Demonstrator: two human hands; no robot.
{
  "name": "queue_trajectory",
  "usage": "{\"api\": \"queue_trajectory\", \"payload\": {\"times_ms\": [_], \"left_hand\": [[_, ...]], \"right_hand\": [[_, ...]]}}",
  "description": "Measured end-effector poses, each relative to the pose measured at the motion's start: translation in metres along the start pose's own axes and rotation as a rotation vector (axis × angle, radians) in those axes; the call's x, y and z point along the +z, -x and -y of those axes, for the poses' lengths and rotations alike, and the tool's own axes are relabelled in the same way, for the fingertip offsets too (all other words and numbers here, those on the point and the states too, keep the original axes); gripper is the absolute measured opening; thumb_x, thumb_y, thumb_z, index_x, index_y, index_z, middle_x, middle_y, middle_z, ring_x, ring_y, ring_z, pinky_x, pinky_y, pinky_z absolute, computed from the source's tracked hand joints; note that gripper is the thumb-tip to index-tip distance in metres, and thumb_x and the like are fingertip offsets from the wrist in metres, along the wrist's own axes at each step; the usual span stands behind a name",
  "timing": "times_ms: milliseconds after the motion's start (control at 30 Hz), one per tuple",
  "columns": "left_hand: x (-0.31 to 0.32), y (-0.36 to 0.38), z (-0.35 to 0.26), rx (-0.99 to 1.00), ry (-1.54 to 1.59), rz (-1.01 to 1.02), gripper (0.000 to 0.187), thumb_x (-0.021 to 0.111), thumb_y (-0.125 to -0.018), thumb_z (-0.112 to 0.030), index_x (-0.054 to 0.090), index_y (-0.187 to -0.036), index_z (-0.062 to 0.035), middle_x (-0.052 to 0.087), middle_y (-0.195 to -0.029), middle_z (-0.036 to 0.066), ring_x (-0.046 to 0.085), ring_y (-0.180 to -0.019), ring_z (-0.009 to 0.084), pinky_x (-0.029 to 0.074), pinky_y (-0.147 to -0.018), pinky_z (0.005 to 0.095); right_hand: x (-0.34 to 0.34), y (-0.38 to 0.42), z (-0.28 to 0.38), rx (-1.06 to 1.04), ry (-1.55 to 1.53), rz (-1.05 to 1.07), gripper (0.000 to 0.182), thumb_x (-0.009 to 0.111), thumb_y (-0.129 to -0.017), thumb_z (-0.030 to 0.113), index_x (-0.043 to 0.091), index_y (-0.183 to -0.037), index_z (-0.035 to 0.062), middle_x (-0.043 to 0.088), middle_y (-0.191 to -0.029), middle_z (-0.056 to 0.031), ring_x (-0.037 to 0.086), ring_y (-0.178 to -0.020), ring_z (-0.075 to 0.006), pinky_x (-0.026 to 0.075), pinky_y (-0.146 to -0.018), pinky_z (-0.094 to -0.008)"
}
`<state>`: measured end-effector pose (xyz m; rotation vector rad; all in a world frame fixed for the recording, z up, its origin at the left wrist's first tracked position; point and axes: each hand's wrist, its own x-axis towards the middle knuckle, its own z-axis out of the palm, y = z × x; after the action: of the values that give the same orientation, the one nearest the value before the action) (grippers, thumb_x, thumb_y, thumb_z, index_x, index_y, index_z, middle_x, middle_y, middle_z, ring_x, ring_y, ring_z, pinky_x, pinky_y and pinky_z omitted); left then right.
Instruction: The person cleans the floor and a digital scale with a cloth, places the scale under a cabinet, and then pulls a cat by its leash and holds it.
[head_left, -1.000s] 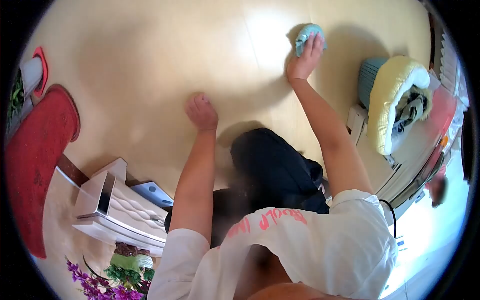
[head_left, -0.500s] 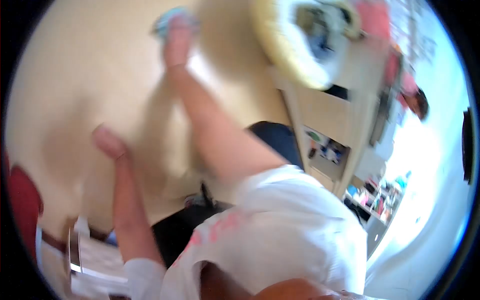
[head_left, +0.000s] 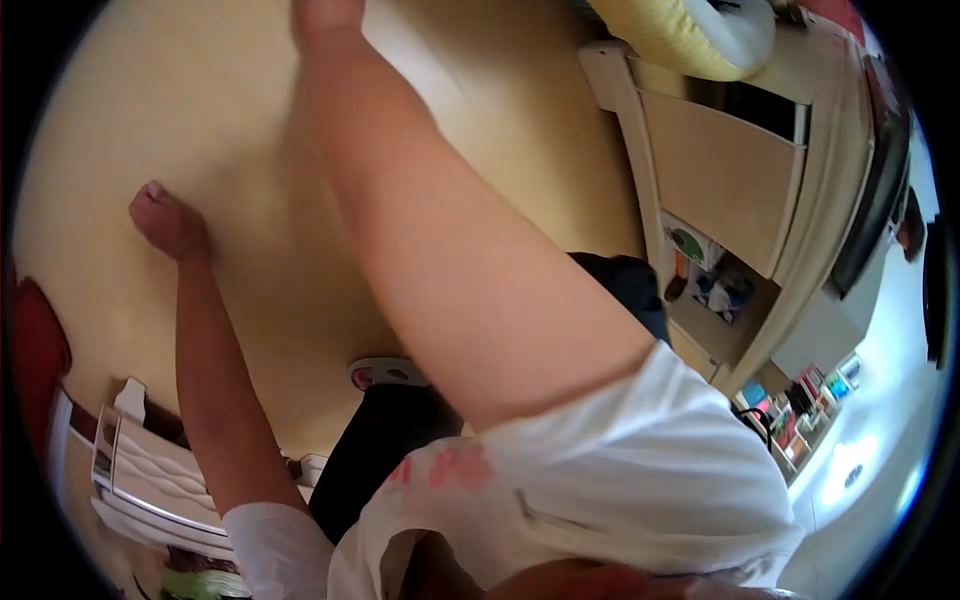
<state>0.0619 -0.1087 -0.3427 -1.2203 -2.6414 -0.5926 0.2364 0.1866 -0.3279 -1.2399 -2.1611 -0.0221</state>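
Note:
My left hand (head_left: 170, 220) is at the left, over the beige floor (head_left: 250, 110). Its fingers are curled into a fist, and nothing shows in it. My right arm reaches across the middle to the top edge, where only the wrist end of my right hand (head_left: 330, 12) remains in view. Its fingers, and anything they hold, are cut off by the frame. Below the arms are my white shirt (head_left: 620, 470), a black trouser leg (head_left: 385, 435) and a light sandal (head_left: 392, 372) on one foot.
A wooden cabinet (head_left: 715, 165) with open shelves stands at the right, with a yellow and white padded ring (head_left: 680, 35) on top. At lower left is a white slatted piece of furniture (head_left: 165, 465). A red object (head_left: 38, 340) lies at the far left edge.
My right hand, earlier visible with a teal cloth, has moved up mostly out of view. My left hand has shifted left and up. The cabinet and padded ring appear farther right.

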Motion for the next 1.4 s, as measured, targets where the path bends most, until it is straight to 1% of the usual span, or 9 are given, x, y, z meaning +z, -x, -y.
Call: {"api": "queue_trajectory", "payload": {"times_ms": [267,367,433,500,767,967,1133,1267,1400], "left_hand": [[0.003,0.005,-0.012,-0.077,0.036,-0.023,0.018,0.049,-0.098,-0.015,0.058,-0.097,-0.0001,0.058,-0.097,0.019,0.053,-0.096,0.0366,0.043,-0.085,0.0465],[-0.018,-0.007,-0.022,-0.085,0.067,0.064,0.015,0.053,-0.097,-0.014,0.06,-0.094,-0.0014,0.06,-0.095,0.018,0.057,-0.09,0.0355,0.046,-0.08,0.0443],[-0.042,-0.004,-0.026,-0.069,0.197,0.164,0.014,0.055,-0.096,-0.014,0.061,-0.093,-0.0016,0.062,-0.094,0.017,0.058,-0.088,0.0351,0.048,-0.078,0.0428],[-0.073,0.01,-0.028,-0.18,0.348,0.321,0.015,0.061,-0.096,-0.016,0.064,-0.097,-0.0013,0.066,-0.089,0.01,0.062,-0.081,0.0231,0.05,-0.076,0.0358],[-0.223,0.159,-0.039,-0.886,0.862,0.464,0.019,0.063,-0.097,-0.014,0.065,-0.103,0.0028,0.066,-0.087,0.005,0.064,-0.081,0.012,0.054,-0.077,0.0262],[-0.267,0.258,-0.041,-1.283,1.072,0.352,0.017,0.063,-0.096,-0.015,0.065,-0.1,0.0016,0.066,-0.086,0.006,0.065,-0.076,0.0134,0.056,-0.073,0.0275],[-0.294,0.292,-0.016,-1.271,0.957,0.302,0.019,0.065,-0.095,-0.016,0.065,-0.101,0.002,0.066,-0.088,0.005,0.065,-0.078,0.0136,0.055,-0.073,0.0282],[-0.303,0.313,-0.021,-1.269,0.978,0.192,0.021,0.066,-0.094,-0.015,0.066,-0.104,0.0036,0.067,-0.092,0.006,0.065,-0.084,0.0145,0.056,-0.079,0.0293],[-0.319,0.342,-0.027,-1.349,1.076,0.113,0.023,0.065,-0.094,-0.013,0.066,-0.108,0.0061,0.067,-0.095,0.008,0.067,-0.086,0.0165,0.057,-0.083,0.031]], "right_hand": [[-0.066,0.152,0.084,0.013,-0.843,0.487,0.045,0.053,-0.085,0.006,0.059,-0.13,0.0134,0.051,-0.142,-0.0112,0.043,-0.134,-0.0392,0.037,-0.113,-0.047],[-0.104,0.195,0.091,-0.616,-0.663,0.643,0.047,0.053,-0.088,0.007,0.057,-0.134,0.0174,0.051,-0.143,-0.0112,0.043,-0.136,-0.0336,0.036,-0.114,-0.0448],[-0.126,0.181,0.062,-0.556,-0.751,0.726,0.035,0.047,-0.1,0.015,0.054,-0.133,0.0063,0.053,-0.141,-0.0106,0.046,-0.132,-0.03,0.037,-0.113,-0.0393],[-0.145,0.159,0.007,-0.001,-0.972,0.75,0.036,0.041,-0.104,0.022,0.054,-0.133,0.0068,0.054,-0.139,-0.0122,0.048,-0.13,-0.0292,0.034,-0.113,-0.0368],[-0.133,0.084,-0.262,0.118,0.199,0.133,0.045,0.052,-0.092,0.015,0.053,-0.137,0.0055,0.055,-0.139,-0.0164,0.052,-0.127,-0.0329,0.04,-0.109,-0.0423],[-0.097,0.103,-0.063,0.101,-0.17,0.151,0.047,0.061,-0.083,0.01,0.061,-0.129,0.0051,0.054,-0.139,-0.017,0.046,-0.132,-0.0349,0.033,-0.114,-0.042],[-0.144,0.226,0.114,-0.558,-0.623,0.581,0.065,0.072,-0.068,0.001,0.06,-0.131,0.0118,0.055,-0.139,-0.0135,0.05,-0.13,-0.0335,0.041,-0.109,-0.0429],[-0.173,0.241,0.149,-0.679,-0.715,0.879,0.075,0.077,-0.063,-0.002,0.06,-0.132,0.0189,0.055,-0.139,-0.0114,0.05,-0.131,-0.0328,0.046,-0.106,-0.0419],[-0.151,0.166,0.108,-0.642,-0.734,0.815,0.059,0.068,-0.083,0.003,0.052,-0.14,0.0067,0.048,-0.146,-0.0163,0.044,-0.137,-0.031,0.034,-0.115,-0.0381]]}}
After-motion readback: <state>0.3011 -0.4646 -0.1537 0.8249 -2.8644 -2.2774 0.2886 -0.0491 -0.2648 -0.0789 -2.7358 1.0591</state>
